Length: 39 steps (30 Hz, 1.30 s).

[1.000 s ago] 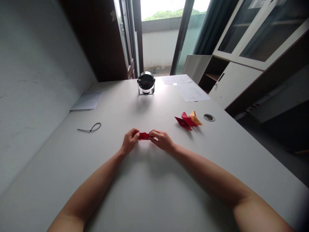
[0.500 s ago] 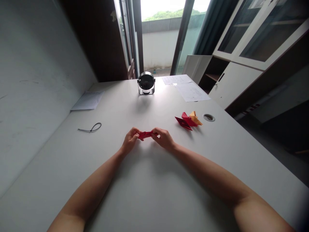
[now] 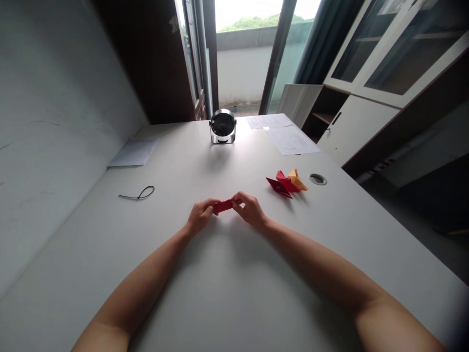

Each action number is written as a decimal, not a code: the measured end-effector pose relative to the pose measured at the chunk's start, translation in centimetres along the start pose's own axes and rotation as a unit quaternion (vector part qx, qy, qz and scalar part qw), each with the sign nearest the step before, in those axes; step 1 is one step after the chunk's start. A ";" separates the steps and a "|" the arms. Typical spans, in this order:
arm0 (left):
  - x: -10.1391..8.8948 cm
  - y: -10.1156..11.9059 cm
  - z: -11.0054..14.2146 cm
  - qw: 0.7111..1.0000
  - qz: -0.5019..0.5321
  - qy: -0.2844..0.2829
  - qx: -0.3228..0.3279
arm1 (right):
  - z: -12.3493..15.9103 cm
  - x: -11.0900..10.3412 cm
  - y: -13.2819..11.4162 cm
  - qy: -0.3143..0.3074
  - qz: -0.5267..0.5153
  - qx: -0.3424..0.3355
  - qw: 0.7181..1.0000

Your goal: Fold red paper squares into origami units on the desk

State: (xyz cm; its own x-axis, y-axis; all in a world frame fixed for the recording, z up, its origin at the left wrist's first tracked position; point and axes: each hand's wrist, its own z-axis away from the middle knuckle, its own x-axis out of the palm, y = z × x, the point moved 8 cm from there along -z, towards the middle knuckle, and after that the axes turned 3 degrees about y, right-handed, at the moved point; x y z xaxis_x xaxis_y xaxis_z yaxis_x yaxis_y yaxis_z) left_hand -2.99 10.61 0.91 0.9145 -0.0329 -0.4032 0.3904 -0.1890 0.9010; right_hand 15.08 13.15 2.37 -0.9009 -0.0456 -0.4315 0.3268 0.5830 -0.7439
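A small piece of folded red paper (image 3: 223, 206) is stretched between my two hands, low over the white table (image 3: 227, 293). My left hand (image 3: 201, 214) pinches its left end with thumb and fingers. On the other side, my right hand (image 3: 249, 208) grips the right end between thumb and fingertips. The paper now looks like a flat, narrow strip; its ends are hidden by my fingers. To the right of my right hand lie folded paper shapes: a dark red one (image 3: 279, 187), a brighter red one (image 3: 290, 183) and an orange one (image 3: 299, 181).
A black zip tie (image 3: 141, 194) bent into a loop lies at the left. Farther back stands a round black device on a metal stand (image 3: 223, 125). Paper sheets (image 3: 293, 140) lie at the back right, and more papers (image 3: 135, 151) by the wall. A cable hole (image 3: 317, 179) is at the right.
The red paper has gone from an uneven folded shape to a flat strip. My left hand has shifted slightly right, its fingers now over the paper's left end.
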 end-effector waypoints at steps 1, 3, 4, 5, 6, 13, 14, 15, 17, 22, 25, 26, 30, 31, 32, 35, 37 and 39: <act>0.0 0.1 0.0 1.000 -0.008 -0.001 0.000 | 0.0 -0.1 -0.1 0.002 -0.001 -0.004 1.000; 0.1 0.4 0.1 0.999 -0.036 -0.008 0.004 | -0.1 -0.2 -0.4 0.007 0.002 -0.010 1.000; 0.2 0.6 0.2 0.998 -0.053 -0.015 0.011 | -0.1 -0.3 -0.5 0.010 0.003 -0.011 1.000; 0.3 0.9 0.2 0.997 -0.068 -0.022 0.019 | -0.1 -0.4 -0.6 0.012 0.005 -0.012 1.000; 0.5 1.0 0.3 0.996 -0.078 -0.028 0.027 | -0.1 -0.5 -0.7 0.012 0.005 -0.011 1.000; 0.0 0.8 0.4 0.988 -0.139 0.019 0.065 | 0.1 -0.1 -1.1 -0.003 0.044 -0.040 0.998; -0.1 0.9 0.4 0.983 -0.161 0.029 0.080 | 0.1 0.2 -1.3 -0.017 0.058 -0.053 0.997; -0.2 1.1 0.4 0.978 -0.181 0.035 0.096 | 0.1 0.5 -1.4 -0.036 0.073 -0.067 0.994; -0.2 1.6 0.6 0.968 -0.213 0.037 0.125 | 0.2 1.1 -1.6 -0.072 0.108 -0.088 0.988; 0.1 2.5 1.1 0.955 -0.247 0.017 0.160 | 0.4 1.6 -2.1 -0.107 0.191 -0.125 0.968; 0.1 2.7 1.0 0.958 -0.239 0.014 0.158 | 0.5 1.7 -2.5 -0.112 0.216 -0.145 0.959; 0.1 2.7 1.0 0.957 -0.244 0.013 0.158 | 0.5 1.7 -2.6 -0.114 0.223 -0.150 0.956; 0.4 2.7 0.9 0.939 -0.298 0.008 0.172 | 0.5 1.8 -2.7 -0.118 0.245 -0.164 0.948; 0.4 2.8 0.9 0.934 -0.310 0.007 0.176 | 0.5 1.9 -2.7 -0.119 0.252 -0.166 0.946; 0.5 2.8 1.0 0.930 -0.321 0.004 0.181 | 0.5 2.0 -2.7 -0.120 0.260 -0.167 0.943; 0.7 2.5 1.0 0.919 -0.345 -0.007 0.189 | 0.4 2.3 -2.5 -0.131 0.281 -0.173 0.935; 0.6 2.0 0.8 0.918 -0.352 -0.005 0.182 | 0.4 2.2 -2.2 -0.133 0.292 -0.173 0.931; 0.1 1.6 0.6 0.922 -0.348 0.008 0.168 | 0.4 1.9 -1.9 -0.129 0.302 -0.168 0.929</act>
State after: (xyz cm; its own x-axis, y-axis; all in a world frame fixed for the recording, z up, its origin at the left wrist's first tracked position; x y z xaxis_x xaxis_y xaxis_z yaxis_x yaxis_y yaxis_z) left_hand -2.38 9.74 2.21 0.4580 0.2248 -0.8601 0.8308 -0.4525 0.3241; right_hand 12.88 11.63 2.79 -0.4690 0.2038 -0.8594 0.6042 0.7838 -0.1439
